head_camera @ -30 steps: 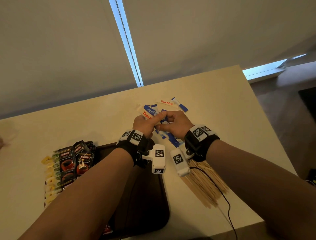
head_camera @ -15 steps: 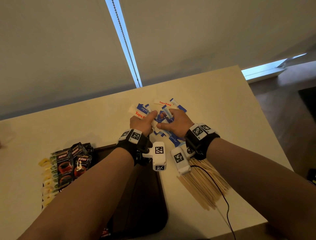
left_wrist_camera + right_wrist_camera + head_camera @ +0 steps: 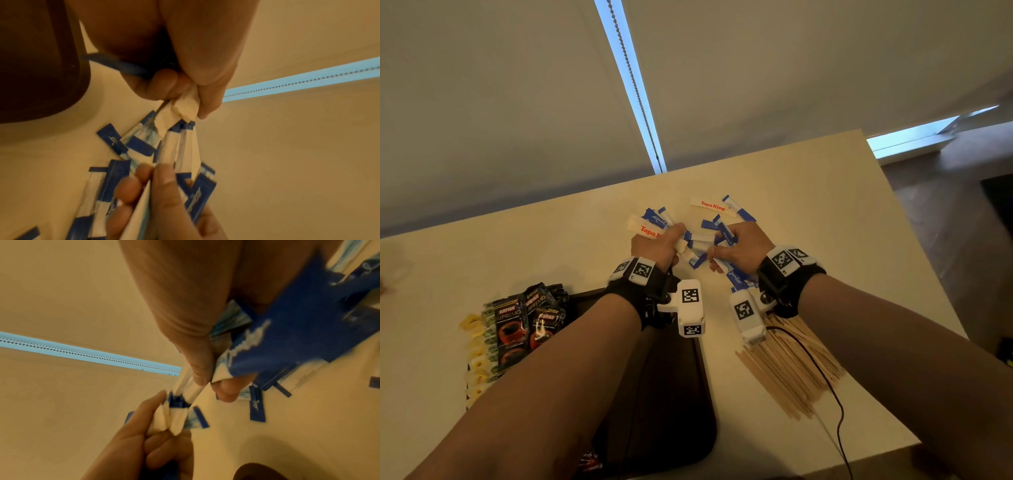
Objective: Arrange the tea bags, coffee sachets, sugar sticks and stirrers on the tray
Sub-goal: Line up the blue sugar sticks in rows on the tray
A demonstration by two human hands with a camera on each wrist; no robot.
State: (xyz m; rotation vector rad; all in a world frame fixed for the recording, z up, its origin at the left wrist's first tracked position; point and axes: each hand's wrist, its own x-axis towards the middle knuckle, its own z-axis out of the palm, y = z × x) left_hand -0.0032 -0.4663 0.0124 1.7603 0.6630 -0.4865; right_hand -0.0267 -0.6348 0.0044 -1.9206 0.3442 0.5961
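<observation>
Sugar sticks (image 3: 700, 241): blue-white bundle bridging both hands above worktop (image 3: 808, 192), long axis running left-right between them; loose ones scattered beyond and beneath. Left hand (image 3: 655, 246) fingers (image 3: 207, 91) curled, pinching one end of bundle. Right hand (image 3: 744, 248) fingers (image 3: 202, 369) pinching other end. Tray (image 3: 674, 394) lies near side, just behind left wrist, so left hand nearer. Stirrers (image 3: 787, 366) fanned on worktop beside tray, under right forearm. Coffee sachets (image 3: 524, 325) at tray's left edge.
</observation>
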